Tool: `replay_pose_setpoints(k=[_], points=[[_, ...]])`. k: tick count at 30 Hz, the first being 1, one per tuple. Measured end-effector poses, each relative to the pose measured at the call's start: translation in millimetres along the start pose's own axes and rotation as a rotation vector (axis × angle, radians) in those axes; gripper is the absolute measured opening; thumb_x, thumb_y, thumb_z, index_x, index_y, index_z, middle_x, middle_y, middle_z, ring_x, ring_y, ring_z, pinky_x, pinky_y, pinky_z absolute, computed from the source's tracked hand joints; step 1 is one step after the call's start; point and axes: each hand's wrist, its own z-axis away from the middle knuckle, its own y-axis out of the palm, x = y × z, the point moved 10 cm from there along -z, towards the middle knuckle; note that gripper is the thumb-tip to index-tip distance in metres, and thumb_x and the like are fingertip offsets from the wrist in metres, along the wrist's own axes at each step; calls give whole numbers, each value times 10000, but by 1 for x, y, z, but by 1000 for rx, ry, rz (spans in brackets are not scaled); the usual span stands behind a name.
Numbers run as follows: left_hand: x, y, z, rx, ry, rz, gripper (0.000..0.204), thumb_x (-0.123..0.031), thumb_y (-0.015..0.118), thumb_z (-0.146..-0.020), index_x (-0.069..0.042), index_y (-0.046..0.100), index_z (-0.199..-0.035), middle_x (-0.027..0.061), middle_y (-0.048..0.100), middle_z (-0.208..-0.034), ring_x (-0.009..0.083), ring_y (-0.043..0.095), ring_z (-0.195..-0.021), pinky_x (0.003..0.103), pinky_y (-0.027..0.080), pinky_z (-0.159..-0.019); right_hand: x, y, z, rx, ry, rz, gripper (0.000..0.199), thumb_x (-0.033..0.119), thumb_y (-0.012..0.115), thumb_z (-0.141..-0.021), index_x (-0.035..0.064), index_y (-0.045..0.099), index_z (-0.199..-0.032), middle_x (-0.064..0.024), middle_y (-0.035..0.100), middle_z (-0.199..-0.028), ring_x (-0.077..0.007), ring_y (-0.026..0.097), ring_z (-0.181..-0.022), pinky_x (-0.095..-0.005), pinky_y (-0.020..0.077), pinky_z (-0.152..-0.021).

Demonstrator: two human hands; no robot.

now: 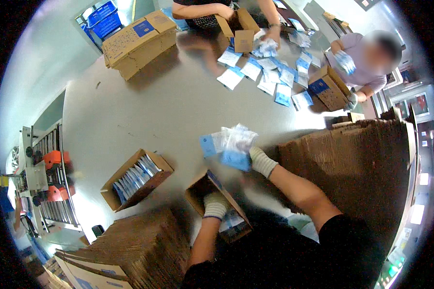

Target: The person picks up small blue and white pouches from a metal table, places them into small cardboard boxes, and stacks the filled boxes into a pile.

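I'm looking down through the head camera, and here's the picture live. The right hand [264,163], in a white knitted glove, is at the lower right edge of a loose, fanned bunch of flat blue-and-white packets [236,159] over the smooth grey tabletop [178,106]. It touches that edge, but the fingertips are lost against the packets, so I can't tell how far they're closed, or whether they truly have hold.

Over to the left hand [215,205], gloved the same way: it's down inside an open brown cardboard box [237,234] close to the body. The walls hide its fingers; I can't say how open they are or what they grasp. A pale packet [232,220] shows in the box's near end, beside the wrist.

Here's the relation that counts, as I read it: the bunch lies just left of the right hand, and beyond the box, a little to its right. The box's long axis slants from far left to near right, its open top facing up. The right hand is clearly nearer the bunch; the left is the one at the box.

Farther left, another open brown box [147,187] holds a neat row of upright packets [136,176], apart from both hands.
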Motion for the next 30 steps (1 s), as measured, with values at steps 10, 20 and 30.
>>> replay_pose_setpoints(k=[10,20,30], points=[[-2,10,15,-118,71,-137,333,-311,466,-813,-65,601,-991,163,591,-1027,327,574,-906,433,471,-721,103,-32,60,215,-205,1394,705,503,661,-626,-3,522,-1097,-179,525,-1124,-316,440,-1100,-341,343,-951],[-17,-9,50,-269,130,-155,352,-347,418,-821,-82,623,-929,149,616,-946,313,598,-827,414,488,-687,93,5,89,-35,-107,871,651,508,659,-617,19,564,-1036,-206,571,-1044,-341,552,-962,-396,435,-826],[-37,-18,57,-142,113,-91,362,-299,437,-814,-49,567,-1041,179,578,-1035,326,555,-953,432,451,-773,126,36,143,-359,-733,1343,402,379,647,-668,50,644,-900,-173,626,-910,-298,604,-870,-408,480,-728]])
